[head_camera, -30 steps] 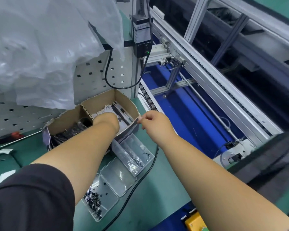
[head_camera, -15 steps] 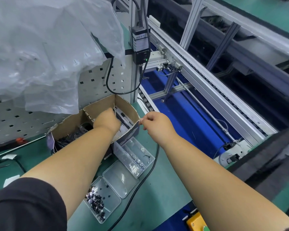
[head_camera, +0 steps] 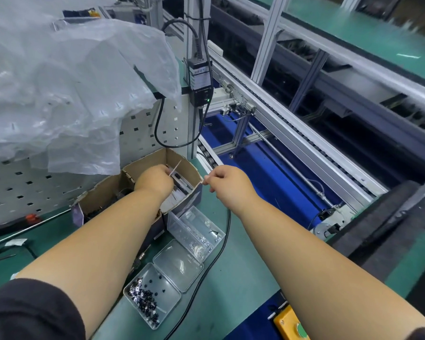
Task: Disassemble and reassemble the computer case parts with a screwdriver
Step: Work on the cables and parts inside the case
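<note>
pinching a thin strip (head_camera: pixel 176 168), left hand (head_camera: pixel 155 180) inside cardboard box (head_camera: pixel 182 165)

Two bare forearms reach forward and away from the viewer, a dark short sleeve (head_camera: pixel 30 312) showing on the left upper arm. The left hand (head_camera: pixel 153 181) is seen from its back, fingers curled down and pinching a thin pale strip (head_camera: pixel 176 168). The right hand (head_camera: pixel 227 180) is level beside it, a little apart, fingertips pinched together toward the left
</note>
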A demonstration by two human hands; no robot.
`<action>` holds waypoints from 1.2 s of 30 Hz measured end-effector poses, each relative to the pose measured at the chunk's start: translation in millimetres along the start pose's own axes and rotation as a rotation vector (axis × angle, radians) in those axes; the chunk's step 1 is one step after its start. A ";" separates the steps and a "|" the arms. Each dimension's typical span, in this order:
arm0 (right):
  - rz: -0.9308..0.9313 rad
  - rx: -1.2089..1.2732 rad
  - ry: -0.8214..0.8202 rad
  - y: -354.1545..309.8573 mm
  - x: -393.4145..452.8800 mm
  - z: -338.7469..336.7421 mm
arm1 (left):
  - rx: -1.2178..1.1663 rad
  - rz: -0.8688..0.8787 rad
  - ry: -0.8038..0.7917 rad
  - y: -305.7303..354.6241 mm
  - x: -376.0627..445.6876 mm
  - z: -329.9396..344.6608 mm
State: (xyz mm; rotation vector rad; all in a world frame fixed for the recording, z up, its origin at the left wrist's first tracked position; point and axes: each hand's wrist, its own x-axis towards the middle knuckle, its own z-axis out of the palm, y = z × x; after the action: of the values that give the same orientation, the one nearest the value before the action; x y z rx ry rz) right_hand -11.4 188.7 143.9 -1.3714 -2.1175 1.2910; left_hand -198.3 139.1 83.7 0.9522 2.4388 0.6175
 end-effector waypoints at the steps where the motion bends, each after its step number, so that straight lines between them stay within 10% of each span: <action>1: 0.009 0.007 0.006 0.2 -1.9 -0.6 | -0.068 -0.004 -0.002 0.6 -1.6 -1.1; 10: 0.029 0.019 0.047 -8.5 -17.4 -11.7 | -0.201 0.026 0.054 13.9 -18.1 -16.3; 23: 0.086 0.304 0.374 10.7 -67.0 -95.6 | -0.812 0.418 -0.594 131.3 -108.5 6.4; 36: 0.159 0.426 0.941 128.4 -269.5 -262.4 | -0.787 0.485 -0.726 250.6 -281.3 116.0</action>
State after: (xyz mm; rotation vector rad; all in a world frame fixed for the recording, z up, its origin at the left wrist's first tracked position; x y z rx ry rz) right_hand 367.5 114.9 238.5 -1.5328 -1.0593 0.8054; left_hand 179.3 133.2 196.7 1.1356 1.1677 1.0514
